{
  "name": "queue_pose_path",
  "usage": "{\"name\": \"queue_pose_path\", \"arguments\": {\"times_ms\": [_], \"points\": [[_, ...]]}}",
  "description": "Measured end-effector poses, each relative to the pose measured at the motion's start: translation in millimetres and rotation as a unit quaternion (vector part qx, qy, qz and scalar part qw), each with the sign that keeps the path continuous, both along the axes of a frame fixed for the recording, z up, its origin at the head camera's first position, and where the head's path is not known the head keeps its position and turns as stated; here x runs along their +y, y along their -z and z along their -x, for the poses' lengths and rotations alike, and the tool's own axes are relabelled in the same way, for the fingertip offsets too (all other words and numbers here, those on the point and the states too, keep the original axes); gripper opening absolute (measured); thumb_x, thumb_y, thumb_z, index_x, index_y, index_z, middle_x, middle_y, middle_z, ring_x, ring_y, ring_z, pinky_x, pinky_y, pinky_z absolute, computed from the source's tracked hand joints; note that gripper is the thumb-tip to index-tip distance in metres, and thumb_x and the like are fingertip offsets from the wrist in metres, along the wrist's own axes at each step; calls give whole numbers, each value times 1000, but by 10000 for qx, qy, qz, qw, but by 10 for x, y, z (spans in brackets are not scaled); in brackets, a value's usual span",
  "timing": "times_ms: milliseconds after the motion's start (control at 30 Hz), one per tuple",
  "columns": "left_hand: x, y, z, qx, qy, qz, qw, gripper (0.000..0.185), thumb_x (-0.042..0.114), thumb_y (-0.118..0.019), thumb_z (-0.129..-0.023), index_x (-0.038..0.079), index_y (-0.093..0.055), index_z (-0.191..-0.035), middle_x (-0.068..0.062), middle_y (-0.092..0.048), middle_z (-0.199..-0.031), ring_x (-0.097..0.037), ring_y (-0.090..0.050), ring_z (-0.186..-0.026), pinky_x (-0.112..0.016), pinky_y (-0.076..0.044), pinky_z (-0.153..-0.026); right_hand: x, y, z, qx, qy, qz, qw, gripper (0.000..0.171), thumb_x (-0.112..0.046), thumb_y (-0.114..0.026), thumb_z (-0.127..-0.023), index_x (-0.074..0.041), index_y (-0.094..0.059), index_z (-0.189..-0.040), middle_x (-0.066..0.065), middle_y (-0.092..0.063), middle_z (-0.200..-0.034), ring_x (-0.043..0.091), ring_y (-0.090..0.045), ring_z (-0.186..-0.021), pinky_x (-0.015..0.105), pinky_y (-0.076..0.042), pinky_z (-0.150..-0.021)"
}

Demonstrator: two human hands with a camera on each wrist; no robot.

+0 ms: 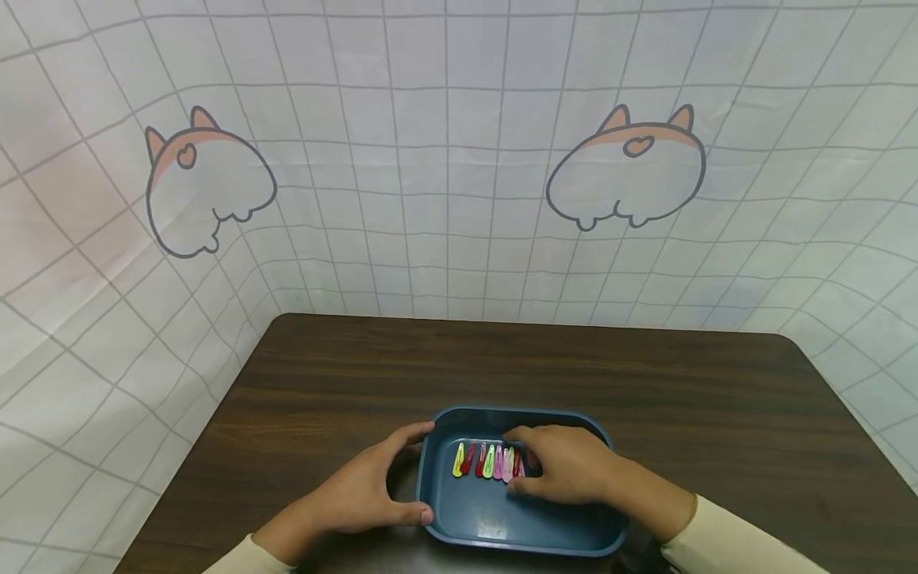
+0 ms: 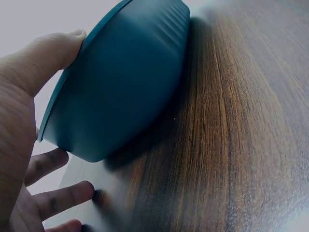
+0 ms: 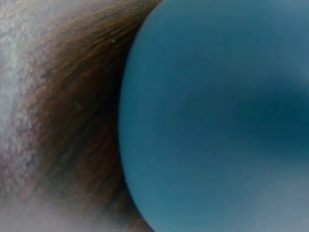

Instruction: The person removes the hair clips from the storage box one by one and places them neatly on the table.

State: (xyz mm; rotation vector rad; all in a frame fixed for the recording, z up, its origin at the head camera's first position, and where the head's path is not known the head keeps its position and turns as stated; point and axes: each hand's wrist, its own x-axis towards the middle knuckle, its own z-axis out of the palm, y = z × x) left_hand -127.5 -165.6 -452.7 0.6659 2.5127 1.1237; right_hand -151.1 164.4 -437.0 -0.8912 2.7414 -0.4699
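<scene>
Left hand [image 1: 358, 494] clamps the tray [image 1: 459, 526] edge; right hand [image 1: 566, 470] inside tray at hair clips [image 1: 488, 461], grip unclear, probably picking; next needs clean pinch.

Cream, seemingly long sleeves [image 1: 724, 542].

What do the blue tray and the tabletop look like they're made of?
The tray looks like matte moulded plastic: even teal colour, rounded corners, soft glare. The tabletop shows dark wood grain with a smooth sheen, either veneer or laminate, hard to tell which.
</scene>
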Motion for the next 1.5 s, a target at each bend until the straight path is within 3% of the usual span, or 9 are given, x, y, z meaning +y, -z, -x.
{"name": "queue_pose_path", "arguments": {"times_ms": [467, 800, 1500], "points": [[2, 5, -6, -63, 0, -42, 10000, 97, 54, -86, -79, 36, -31, -157, 0, -49, -151, -29, -51, -134, -68, -33, -108, -27, 67, 20, 243, -39, -81, 9997, 65, -60, -76, -85, -18, -65, -133, -15, -50, -74, 4, -47, -64, 28, -40, -52], [5, 9, -7, -54, -15, -40, 10000, 98, 55, -86, -78, 37, -31, -157, 1, -48, -152, -29, -51, -134, -68, -33, -108, -54, 99, 28, 228, 73, -181, 9996, 62, -60, -76, -84, -19, -67, -130, -7, -69, -98, 6, -54, -76, 31, -46, -60], [15, 16, -15, -57, -35, 48, 10000, 99, 56, -85, -78, 37, -31, -158, 2, -49, -150, -28, -51, -133, -69, -34, -107, -57, 148, 30, 89, 153, -75, 9998, 58, -58, -77, -84, -20, -68, -127, -9, -67, -93, 7, -53, -74, 31, -45, -60]]}}
